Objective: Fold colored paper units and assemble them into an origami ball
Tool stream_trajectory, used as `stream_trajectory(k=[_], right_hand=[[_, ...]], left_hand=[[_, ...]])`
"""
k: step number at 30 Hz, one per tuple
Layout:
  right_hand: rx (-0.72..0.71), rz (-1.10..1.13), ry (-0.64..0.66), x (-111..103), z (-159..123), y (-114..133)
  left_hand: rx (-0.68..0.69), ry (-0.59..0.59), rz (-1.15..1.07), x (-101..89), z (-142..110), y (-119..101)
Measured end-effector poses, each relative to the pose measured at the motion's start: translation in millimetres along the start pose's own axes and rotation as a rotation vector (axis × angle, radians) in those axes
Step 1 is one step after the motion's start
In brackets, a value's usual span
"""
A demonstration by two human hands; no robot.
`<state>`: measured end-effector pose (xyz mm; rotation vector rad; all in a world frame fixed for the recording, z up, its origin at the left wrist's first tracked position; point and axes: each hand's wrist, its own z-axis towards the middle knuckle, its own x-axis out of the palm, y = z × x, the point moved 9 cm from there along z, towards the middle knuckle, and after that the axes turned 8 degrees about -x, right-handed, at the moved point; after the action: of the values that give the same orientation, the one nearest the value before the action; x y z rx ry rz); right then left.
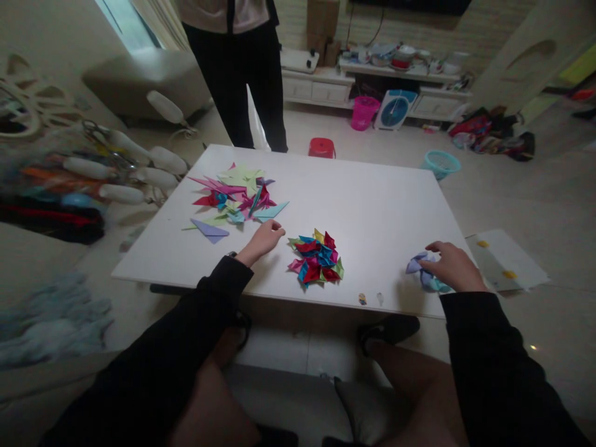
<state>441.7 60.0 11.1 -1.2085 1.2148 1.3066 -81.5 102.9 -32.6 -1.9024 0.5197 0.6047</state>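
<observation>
My left hand hovers over the white table, fingers curled together, with nothing visible in them. Left of it lies a loose pile of folded paper pieces in pink, green, blue and purple, with a flat purple folded piece at its near edge. Right of that hand sits a tight heap of shiny folded paper pieces in red, blue, green and magenta. At the table's right end my right hand pinches a pale purple folded paper piece, above a teal folded piece partly hidden beneath it.
Two small stickers lie by the table's near edge. A person in black trousers stands across the table. Beyond are a red stool and a teal basket. A lamp with white shades is at the left.
</observation>
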Motion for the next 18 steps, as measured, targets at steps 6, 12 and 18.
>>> stream_trajectory(k=[6,12,18], right_hand=[[-0.101,0.009,0.037,0.6,10.5,60.8],[-0.108,0.012,0.039,1.4,11.9,82.3],[-0.112,0.073,0.03,0.5,12.6,90.8]], left_hand=[[-0.121,-0.158,0.527,-49.0,41.4,62.7],[-0.124,-0.102,0.567,-48.6,43.4,72.4],[-0.083,-0.179,0.456,-56.5,24.2,39.7]])
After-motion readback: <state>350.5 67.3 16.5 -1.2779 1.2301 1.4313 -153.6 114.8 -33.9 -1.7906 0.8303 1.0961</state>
